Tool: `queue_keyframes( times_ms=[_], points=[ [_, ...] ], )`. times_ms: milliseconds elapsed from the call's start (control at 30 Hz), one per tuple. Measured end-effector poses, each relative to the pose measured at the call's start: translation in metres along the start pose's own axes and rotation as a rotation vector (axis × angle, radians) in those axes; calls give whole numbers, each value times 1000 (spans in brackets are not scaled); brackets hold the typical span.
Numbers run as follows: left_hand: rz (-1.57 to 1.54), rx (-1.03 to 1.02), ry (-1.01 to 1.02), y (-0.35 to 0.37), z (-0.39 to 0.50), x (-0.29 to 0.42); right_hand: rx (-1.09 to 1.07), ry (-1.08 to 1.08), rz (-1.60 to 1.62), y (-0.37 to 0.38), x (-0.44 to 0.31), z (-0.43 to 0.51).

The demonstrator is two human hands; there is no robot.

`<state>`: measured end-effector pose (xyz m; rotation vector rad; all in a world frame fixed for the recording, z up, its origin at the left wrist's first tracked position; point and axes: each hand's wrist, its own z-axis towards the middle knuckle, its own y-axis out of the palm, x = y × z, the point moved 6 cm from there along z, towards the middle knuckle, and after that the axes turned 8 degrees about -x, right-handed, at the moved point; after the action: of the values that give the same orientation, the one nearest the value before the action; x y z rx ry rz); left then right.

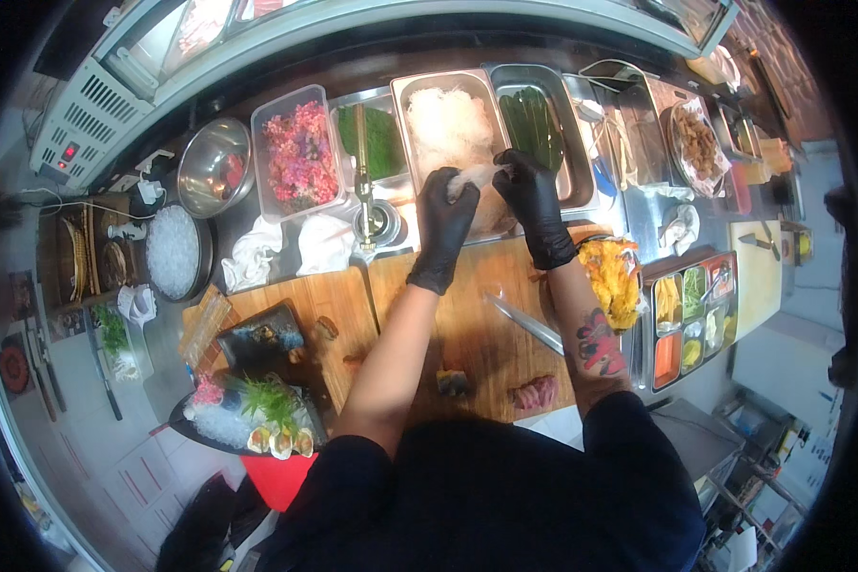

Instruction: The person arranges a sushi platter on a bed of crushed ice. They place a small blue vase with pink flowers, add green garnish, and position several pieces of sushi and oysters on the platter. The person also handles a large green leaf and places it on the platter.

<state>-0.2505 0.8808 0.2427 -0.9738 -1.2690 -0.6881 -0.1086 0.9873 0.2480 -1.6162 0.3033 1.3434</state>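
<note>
My left hand point(449, 214), in a black glove, grips one side of a clump of white shreds point(472, 180), probably shredded daikon. On its other side, the gloved fingers of my right hand point(533, 196) pinch the same clump. Both hands are above the near part of a steel pan point(399, 107) that holds a large pale mound of shreds point(450, 125). Long green leaves point(531, 125) lie in the steel pan beside my right hand. Nearer my body, a knife point(525, 325) rests on the wooden cutting board point(472, 293), with sliced pink fish point(535, 392) close to the edge.
Left stand a tub of pink flowers point(297, 157), a steel bowl point(214, 168) and a bowl of ice point(174, 252). A dark platter point(186, 429) bears ice, greens and shellfish. Right are yellow fried food point(610, 279) and a compartment tray point(690, 322). A glass display case point(372, 21) borders the back.
</note>
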Motion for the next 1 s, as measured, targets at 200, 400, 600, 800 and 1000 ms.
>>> queue_keyframes(
  times_ms=[200,400,600,800,1000],
  points=[
    [38,-9,45,-1,-6,4,-29,3,364,3,-11,-7],
    [158,-85,57,2,-3,-12,-194,-125,-98,11,-30,-6],
    [295,-123,105,10,-1,-10,84,-297,-177,-4,-28,-17],
    [288,-213,122,12,-4,-18,31,-71,269,-26,-32,-11],
    [544,-206,119,2,-20,15,-28,17,255,-41,-24,-13]
  ],
)
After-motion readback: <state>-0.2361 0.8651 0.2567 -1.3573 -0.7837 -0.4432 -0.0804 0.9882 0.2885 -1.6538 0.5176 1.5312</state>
